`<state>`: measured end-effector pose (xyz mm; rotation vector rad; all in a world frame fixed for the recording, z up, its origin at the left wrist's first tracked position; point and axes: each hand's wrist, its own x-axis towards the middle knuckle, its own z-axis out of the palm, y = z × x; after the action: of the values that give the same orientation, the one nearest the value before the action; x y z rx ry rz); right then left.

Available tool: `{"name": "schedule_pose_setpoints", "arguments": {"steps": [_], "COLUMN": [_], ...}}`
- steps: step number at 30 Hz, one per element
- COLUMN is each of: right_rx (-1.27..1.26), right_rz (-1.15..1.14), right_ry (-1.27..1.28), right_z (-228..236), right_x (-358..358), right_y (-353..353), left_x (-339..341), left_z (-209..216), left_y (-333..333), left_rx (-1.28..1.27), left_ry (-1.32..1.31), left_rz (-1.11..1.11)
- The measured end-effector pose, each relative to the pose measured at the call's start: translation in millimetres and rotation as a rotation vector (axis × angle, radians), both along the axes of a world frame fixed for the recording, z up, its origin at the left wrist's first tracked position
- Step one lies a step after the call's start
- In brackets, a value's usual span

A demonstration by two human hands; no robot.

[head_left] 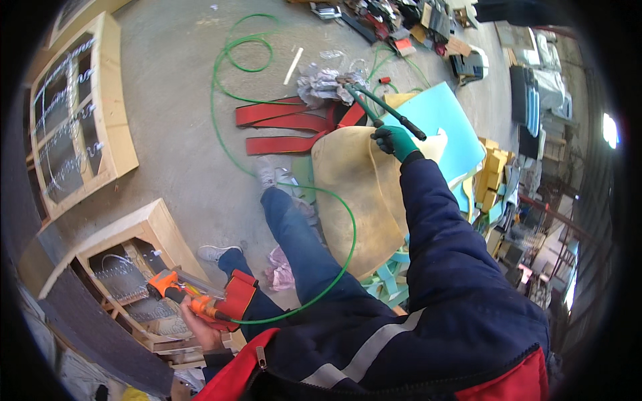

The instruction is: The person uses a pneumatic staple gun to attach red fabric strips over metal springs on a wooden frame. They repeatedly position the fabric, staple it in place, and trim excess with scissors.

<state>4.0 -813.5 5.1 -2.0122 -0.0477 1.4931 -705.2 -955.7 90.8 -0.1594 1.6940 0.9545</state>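
Observation:
My bare left hand [202, 332], low on the left, is wrapped round an orange and black air stapler [184, 294]. A green hose [353, 227] runs from it. Red webbing [239, 295] lies against the stapler beside that hand; whether my fingers also hold it is hidden. My right hand [394, 142], in a green glove, is closed on one grip of long-handled cutters [381, 107]. Their second handle sticks out to the right, apart from my hand. The cutters' head is near crumpled grey wrapping [321, 85], above a tan foam sheet [358, 194].
Wooden frames with springs [80, 113] and a nearer frame [144, 260] stand on the left. Red webbing strips [281, 115] and hose loops lie on the floor. Light-blue foam [441, 123] and yellow foam blocks [495, 170] are at right. Scraps [401, 27] are heaped at the far side.

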Motion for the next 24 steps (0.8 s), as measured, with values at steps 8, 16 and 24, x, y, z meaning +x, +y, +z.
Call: {"name": "schedule_pose_setpoints", "arguments": {"steps": [8,16,24], "right_rx": [0.004,-0.173,-0.798], "right_rz": [-0.201,-0.151,0.543], "right_ry": [-0.051,-0.124,-0.593], "right_z": [16.2,-55.2,-110.6], "right_x": [124.8,206.1,228.6], "right_y": [-55.8,-110.8,-189.7], "left_x": [101.4,138.2,156.1], "left_z": [-1.0,-10.2,-27.0], "left_y": [83.5,111.2,108.6], "left_rx": [-0.046,-0.067,-0.126], "left_ry": [0.053,0.107,0.118], "left_rz": [-0.285,-0.509,-0.536]}}
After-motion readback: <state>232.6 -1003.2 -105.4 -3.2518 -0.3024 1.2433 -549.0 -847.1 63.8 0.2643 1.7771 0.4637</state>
